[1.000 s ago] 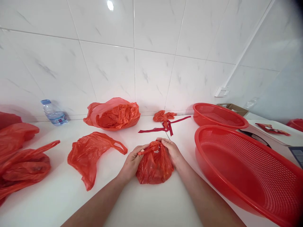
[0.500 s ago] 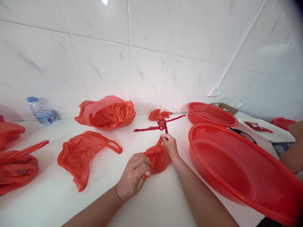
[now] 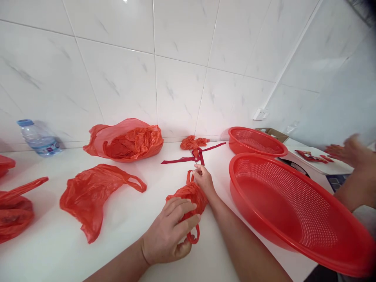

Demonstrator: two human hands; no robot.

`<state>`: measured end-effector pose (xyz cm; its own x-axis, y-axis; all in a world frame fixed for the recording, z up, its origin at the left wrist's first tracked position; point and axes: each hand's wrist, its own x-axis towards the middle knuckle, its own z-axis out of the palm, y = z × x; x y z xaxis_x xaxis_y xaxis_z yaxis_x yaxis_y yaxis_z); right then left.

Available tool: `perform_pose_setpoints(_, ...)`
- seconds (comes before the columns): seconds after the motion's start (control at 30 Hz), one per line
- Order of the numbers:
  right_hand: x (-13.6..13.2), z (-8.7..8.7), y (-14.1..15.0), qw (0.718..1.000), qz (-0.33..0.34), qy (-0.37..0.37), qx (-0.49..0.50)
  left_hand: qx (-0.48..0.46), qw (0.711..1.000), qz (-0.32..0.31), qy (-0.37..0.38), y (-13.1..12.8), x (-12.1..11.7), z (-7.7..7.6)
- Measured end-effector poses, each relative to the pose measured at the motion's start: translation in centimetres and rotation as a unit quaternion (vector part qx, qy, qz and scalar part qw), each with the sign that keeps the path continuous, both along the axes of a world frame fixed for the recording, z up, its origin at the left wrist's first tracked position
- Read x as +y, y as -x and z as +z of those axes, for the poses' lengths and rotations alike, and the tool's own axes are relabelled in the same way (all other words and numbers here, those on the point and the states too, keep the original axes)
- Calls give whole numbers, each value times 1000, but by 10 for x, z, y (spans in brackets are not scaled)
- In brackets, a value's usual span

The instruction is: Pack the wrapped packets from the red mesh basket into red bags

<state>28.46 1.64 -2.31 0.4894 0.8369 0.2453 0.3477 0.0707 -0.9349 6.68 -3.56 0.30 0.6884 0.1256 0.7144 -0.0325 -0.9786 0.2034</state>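
A bunched red plastic bag lies on the white table between my hands, one handle loop up at its far end and another at its near end. My right hand is closed, its fingertips pinching at the far loop. Over the bag's near left side is my left hand, fingers apart and curved, thumb tip beside the near loop. Part of the bag is hidden under those fingers. Just beyond my right hand, dark red ribbon strips lie by a small crumpled red bag.
A flattened red bag and a wide open red bag lie left, near a water bottle. Two red perforated baskets stand right, beside a scale with red packets. Another person's hand is beyond it.
My left hand's fingers have loosened and spread, and the near loop now shows below them. The view has shifted slightly right. The other person's hand has come further into view above the scale.
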Motion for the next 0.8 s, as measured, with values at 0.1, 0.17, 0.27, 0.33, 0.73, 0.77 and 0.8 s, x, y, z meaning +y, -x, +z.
perform_pose_setpoints(0.1,-2,1,1,1000,-1,4,-5,6,999,47,-21,0,5,-6)
perform_pose_setpoints(0.17,-4,2,2,1000,-1,7,-10,28,996,80,-27,0,8,-8)
perform_pose_setpoints(0.27,-8,4,6,999,30,7,-18,86,990,109,-11,-1,12,-6)
perform_pose_setpoints(0.33,-11,5,9,996,85,10,-32,123,985,120,7,-2,12,-3)
perform_pose_setpoints(0.73,-20,14,26,981,170,43,-79,118,975,135,132,-5,13,-7)
perform_pose_setpoints(0.77,-20,14,26,982,168,39,-75,96,975,121,160,-2,13,-3)
perform_pose_setpoints(0.8,-20,14,26,983,168,35,-72,73,974,111,186,2,13,3)
